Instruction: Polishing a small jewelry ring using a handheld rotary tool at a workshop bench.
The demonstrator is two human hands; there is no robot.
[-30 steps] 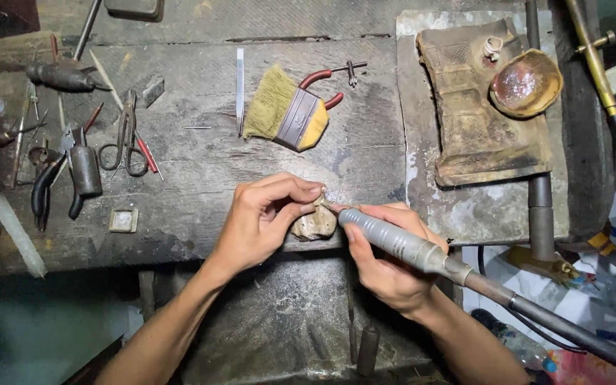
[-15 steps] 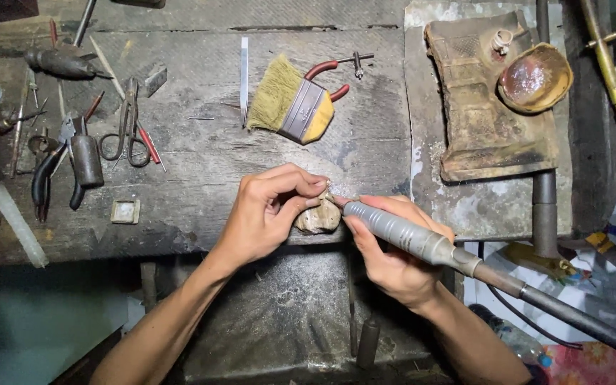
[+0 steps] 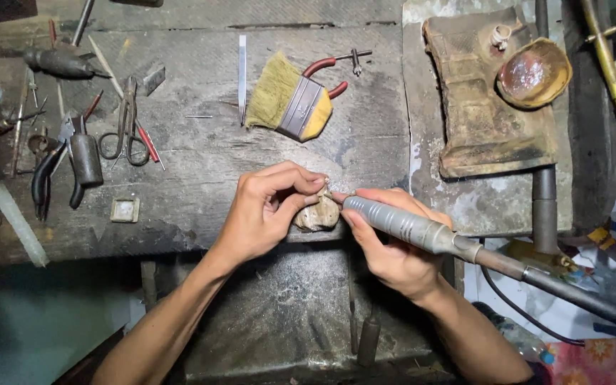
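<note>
My left hand (image 3: 269, 210) pinches a tiny pale piece at its fingertips, just above a small wooden bench peg (image 3: 318, 214) at the front edge of the worn workbench (image 3: 201, 178). My right hand (image 3: 393, 246) grips a grey rotary handpiece (image 3: 401, 222) like a pen. Its thin tip points left and meets the tiny piece at my left fingertips. A dark flexible shaft (image 3: 572, 292) runs from the handpiece to the lower right. The piece itself is too small to make out.
A yellow-bristled paintbrush (image 3: 290, 100) lies behind my hands. Scissors (image 3: 130, 125), pliers (image 3: 51, 175), files and a small square tin (image 3: 124, 209) sit at the left. A charred block (image 3: 479, 114) with a round dish (image 3: 532, 71) stands at the right, by a vertical pipe (image 3: 545, 207).
The view has shifted slightly. Both hands stay together at the peg, with the handpiece tip still against the piece in my left fingers.
</note>
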